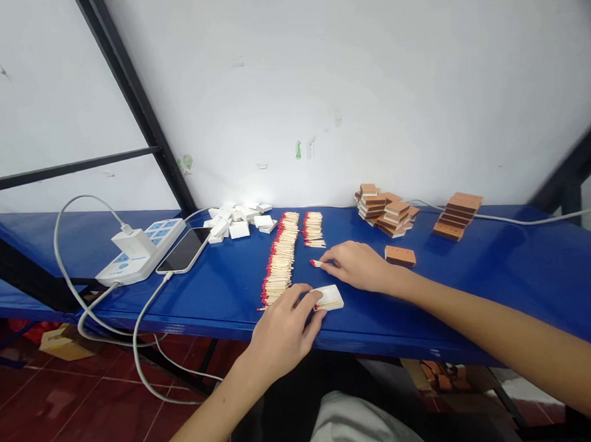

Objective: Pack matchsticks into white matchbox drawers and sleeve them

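Note:
Near the table's front edge, my left hand (286, 325) grips a small white matchbox tray (335, 297); a few matches lie in it. Just beyond, my right hand (355, 264) is closed in a pinch on matches (315, 264), red heads pointing left; how many is hidden. To the left runs a long row of red-headed matches (281, 258). A shorter row of matches (314, 229) lies behind my right hand. One brown matchbox sleeve (400, 255) rests flat by my right forearm.
White trays (239, 230) are heaped at the back left. Brown matchboxes stand in a pile (385, 209) and a leaning stack (458, 215) at the back right. A phone (183, 250), a power strip (142, 252) and white cables occupy the left, beside a black metal post (141, 104).

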A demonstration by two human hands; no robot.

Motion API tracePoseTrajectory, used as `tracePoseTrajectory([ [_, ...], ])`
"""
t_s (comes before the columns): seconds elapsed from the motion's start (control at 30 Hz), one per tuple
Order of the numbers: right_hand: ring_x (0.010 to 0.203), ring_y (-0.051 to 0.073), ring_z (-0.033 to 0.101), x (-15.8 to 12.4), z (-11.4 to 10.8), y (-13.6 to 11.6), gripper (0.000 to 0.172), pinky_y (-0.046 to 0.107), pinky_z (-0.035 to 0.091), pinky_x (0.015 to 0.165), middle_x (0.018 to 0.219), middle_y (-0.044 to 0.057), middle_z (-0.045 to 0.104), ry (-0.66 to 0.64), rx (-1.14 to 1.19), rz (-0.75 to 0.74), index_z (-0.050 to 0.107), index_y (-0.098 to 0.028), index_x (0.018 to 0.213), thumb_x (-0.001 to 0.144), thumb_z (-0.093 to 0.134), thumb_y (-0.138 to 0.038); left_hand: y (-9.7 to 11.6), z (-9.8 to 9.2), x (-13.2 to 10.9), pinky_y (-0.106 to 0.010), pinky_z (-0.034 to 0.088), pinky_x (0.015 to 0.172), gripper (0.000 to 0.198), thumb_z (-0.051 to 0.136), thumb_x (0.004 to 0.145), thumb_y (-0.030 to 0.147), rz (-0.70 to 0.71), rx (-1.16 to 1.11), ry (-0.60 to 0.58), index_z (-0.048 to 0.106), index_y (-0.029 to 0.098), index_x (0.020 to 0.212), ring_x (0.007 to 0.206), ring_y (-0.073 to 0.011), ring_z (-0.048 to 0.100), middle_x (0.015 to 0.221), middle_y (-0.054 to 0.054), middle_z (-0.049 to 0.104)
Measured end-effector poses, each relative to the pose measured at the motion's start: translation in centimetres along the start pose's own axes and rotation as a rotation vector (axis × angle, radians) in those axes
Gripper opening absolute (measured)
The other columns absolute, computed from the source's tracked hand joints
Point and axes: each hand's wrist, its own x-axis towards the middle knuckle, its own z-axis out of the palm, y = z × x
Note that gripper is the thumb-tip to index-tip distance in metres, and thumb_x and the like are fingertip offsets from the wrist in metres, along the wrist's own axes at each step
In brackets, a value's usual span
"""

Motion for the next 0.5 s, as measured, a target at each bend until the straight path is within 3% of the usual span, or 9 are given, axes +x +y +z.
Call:
tracePoseTrajectory([
  [0.2,0.070,0.016,0.061,0.29,0.07,0.46,0.032,0.026,0.030,0.058,0.082,0.004,0.072,0.008,0.067,0.003,0.076,-0.025,0.100,0.096,0.049,-0.042,-0.01,-0.02,-0.03,-0.040,0.056,0.088,0.021,0.048,0.099,0.025,0.005,0.006,0.003,0.057,0.019,0.118,0.102,-0.0235,0.063,0.115,-0.010,0.061],
  [0.37,0.071,0.015,0.058,0.58,-0.08,0.99,0.027,0.025,0.031,0.059,0.084,0.005,0.070,0.034,0.133,-0.068,0.079,-0.024,0.093,0.092,0.057,-0.040,0.03,-0.10,0.07,-0.040,0.056,0.088,0.021,0.048,0.099,0.024,0.001,-0.002,0.001,0.057,0.019,0.117,0.101,-0.0235,0.063,0.114,-0.010,0.061],
  [0.5,0.066,0.014,0.058,0.55,-0.88,0.84,0.023,0.025,0.034,0.060,0.079,0.004,0.072,-0.045,0.242,-0.057,0.080,-0.020,0.089,0.088,0.063,-0.036,0.02,-0.05,0.04,-0.040,0.057,0.087,0.021,0.049,0.099,0.024,0.003,-0.005,0.005,0.057,0.019,0.117,0.100,-0.0233,0.064,0.113,-0.010,0.062],
])
